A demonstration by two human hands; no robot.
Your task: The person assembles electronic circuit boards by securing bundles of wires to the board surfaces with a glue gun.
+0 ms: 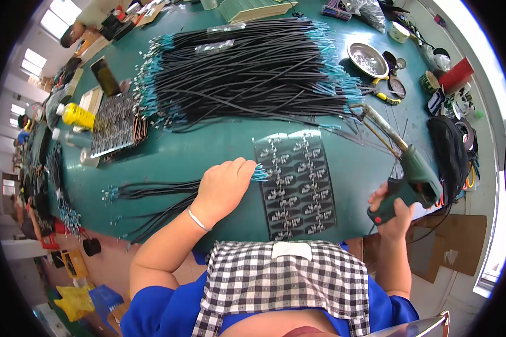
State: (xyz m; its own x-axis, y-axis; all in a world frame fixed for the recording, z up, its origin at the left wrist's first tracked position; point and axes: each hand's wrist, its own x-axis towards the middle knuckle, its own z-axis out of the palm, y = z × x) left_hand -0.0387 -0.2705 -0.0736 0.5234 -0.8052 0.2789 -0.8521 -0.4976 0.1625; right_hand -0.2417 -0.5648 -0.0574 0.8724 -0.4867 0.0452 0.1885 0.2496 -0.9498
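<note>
My left hand [227, 185] is closed around a bundle of black cables [152, 191]. Their teal wire ends [260, 172] stick out past my fingers, at the left edge of a black circuit board panel [297, 188] lying flat on the table. To the right, my right hand [392, 213] grips the handle of a green soldering gun [416, 180]. Its long metal tip [379, 123] points up and left, near the right end of a large pile of black cables [242, 73] with teal ends. Both hands are apart from each other.
Stacked circuit boards [118, 123], a yellow bottle [76, 116] and a phone [105, 77] stand at the left. At the right are a metal bowl [368, 60], yellow-handled pliers [388, 99], a black pouch [450, 151] and tape rolls. More cables [56, 168] hang at the left edge.
</note>
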